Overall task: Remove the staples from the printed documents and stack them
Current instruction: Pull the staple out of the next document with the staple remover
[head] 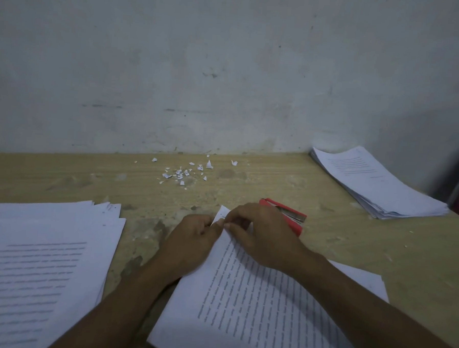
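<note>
Because the document (256,308) lies askew on the table (289,177) straight in front of the person, its long axis runs from the near right toward the far left. Its far corner (222,212) ends up exactly where the two hands meet. The left hand (193,238) comes at that corner from the left, fingers curled and thumb against the paper's edge. The right hand (259,234) reaches across the page from the right and pinches the corner between thumb and forefinger. Both are clamped on the same corner and touching each other, so neither is the nearer one. I cannot make out the staple itself, as the fingers cover the spot. The document is white, a few sheets thick, printed with rows of dark text that run slantwise to the viewer, and its tip stands up a little from the table. My guess is that the next pull goes outward from the corner along the sheet, and that it could rip the paper. Torn scraps (182,172) lie farther back toward the wall. A red stapler (291,217) sits just behind the right hand, a loose pile (40,270) lies near left, and a thicker pile (377,181) lies far right.
</note>
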`<state>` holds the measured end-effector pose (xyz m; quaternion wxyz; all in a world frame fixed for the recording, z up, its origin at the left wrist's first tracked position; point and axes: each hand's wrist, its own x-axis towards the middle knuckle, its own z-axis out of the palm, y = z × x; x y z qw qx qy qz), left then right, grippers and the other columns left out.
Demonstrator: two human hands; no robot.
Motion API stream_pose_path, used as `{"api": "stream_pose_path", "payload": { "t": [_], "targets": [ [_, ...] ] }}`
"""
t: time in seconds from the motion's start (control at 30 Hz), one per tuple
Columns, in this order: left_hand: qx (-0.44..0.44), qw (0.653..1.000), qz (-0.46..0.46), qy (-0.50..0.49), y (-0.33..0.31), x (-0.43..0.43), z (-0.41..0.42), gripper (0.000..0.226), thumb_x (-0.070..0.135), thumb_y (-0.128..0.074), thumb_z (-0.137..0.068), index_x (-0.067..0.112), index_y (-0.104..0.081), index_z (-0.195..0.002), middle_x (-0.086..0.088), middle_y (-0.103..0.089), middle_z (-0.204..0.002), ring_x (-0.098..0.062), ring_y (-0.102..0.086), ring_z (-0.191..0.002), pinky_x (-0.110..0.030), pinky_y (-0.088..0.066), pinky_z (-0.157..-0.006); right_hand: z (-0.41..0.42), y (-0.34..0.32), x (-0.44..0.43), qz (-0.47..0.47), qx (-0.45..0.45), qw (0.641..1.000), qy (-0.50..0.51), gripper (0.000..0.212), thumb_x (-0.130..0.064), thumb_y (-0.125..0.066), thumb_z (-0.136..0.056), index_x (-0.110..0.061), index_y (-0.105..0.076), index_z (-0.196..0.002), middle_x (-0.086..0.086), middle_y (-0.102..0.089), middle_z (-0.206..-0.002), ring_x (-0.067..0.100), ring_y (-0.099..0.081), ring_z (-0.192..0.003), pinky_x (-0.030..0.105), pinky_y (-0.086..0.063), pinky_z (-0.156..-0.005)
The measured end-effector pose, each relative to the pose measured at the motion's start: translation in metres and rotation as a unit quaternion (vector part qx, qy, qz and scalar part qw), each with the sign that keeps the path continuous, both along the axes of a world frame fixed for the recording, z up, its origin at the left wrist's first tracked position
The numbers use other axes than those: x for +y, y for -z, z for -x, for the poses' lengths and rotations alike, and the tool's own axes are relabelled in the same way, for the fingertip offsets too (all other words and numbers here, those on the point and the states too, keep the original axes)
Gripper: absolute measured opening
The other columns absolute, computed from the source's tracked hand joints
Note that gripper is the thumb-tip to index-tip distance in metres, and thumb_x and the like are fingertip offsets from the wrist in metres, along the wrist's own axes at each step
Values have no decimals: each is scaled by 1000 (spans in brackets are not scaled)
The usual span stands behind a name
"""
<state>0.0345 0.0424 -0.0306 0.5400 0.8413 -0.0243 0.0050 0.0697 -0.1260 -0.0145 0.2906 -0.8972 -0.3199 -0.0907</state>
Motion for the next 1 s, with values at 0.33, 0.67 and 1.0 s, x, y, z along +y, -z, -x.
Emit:
{"api": "stream_pose_path", "payload": {
  "t": [0.33,0.67,1.0],
  "targets": [
    [-1,1000,6,6,-1,-1,2,32,33,-52,-100,21,-72,-77,7,-75,-72,-9,-69,-62,-21,-49,-58,4,17,-9,-60,-16,998,-11,6,-13,-63,-93,-11,-69,-92,-1,-68,-87,7,-56,-81,13,-40,-71],
    [-11,1000,9,15,-3,-5,6,33,31,-48,-102,25,-66,-75,15,-71,-64,0,-65,-56,-10,-44,-52,-14,-14,-18,119,47,992,-20,15,-22,-51,-101,-16,-65,-97,-3,-66,-93,10,-57,-82,22,-45,-70],
    [27,998,49,24,-1,-1,3,8,35,-57,-97,34,-50,-102,9,-71,-98,-5,-71,-79,-24,-56,-67,-100,-47,40,67,47,996,30,20,-6,-54,-97,0,-73,-95,7,-73,-92,9,-59,-72,23,-46,-72]
  ]
}}
